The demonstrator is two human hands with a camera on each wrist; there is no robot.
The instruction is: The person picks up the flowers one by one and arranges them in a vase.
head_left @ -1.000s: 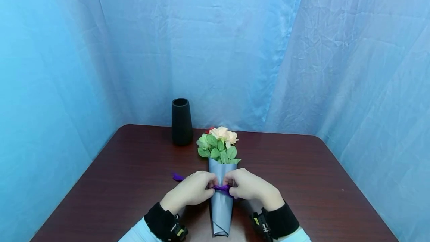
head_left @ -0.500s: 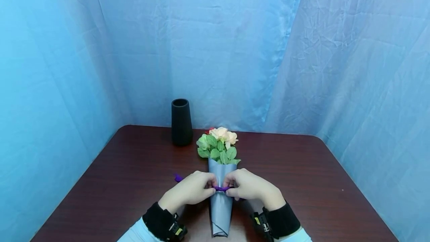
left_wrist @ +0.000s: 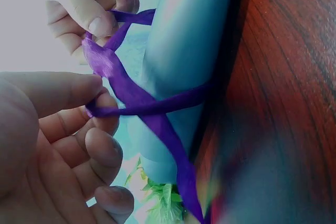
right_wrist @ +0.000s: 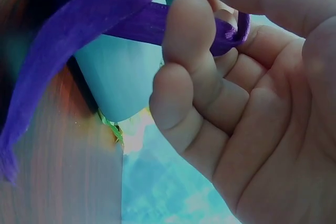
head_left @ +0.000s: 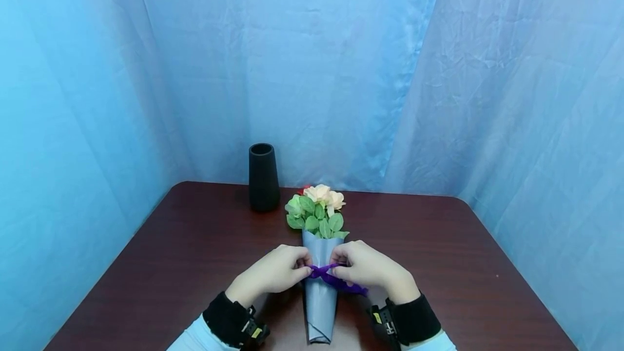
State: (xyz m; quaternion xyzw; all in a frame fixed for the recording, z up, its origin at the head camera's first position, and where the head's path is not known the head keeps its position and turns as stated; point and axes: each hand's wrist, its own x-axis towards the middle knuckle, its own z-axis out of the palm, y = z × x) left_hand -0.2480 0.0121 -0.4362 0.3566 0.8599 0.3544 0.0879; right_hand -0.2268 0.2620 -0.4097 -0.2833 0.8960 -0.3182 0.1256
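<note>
A bouquet lies in front of me, its cream, red and pale green flowers (head_left: 322,199) pointing away and its stems rolled in blue-grey wrapping paper (head_left: 322,302). Round the middle of the paper runs a purple ribbon (head_left: 324,272), with crossing strands in the left wrist view. Left of the wrap, my left hand (head_left: 277,271) pinches a ribbon loop between thumb and forefinger. My right hand (head_left: 368,268) pinches another part on the right, other fingers curled. A loose ribbon tail (right_wrist: 47,51) hangs past that hand in the right wrist view. Part of the ribbon is hidden behind my fingers.
A tall black vase (head_left: 264,183) stands upright at the back of the dark brown table (head_left: 419,232), left of the flowers. Blue cloth (head_left: 312,80) hangs behind the table and along both sides.
Both hands have drawn slightly apart and lifted a little, opening ribbon loops between them. The tail at the left has gone from view; one now hangs at the lower right.
</note>
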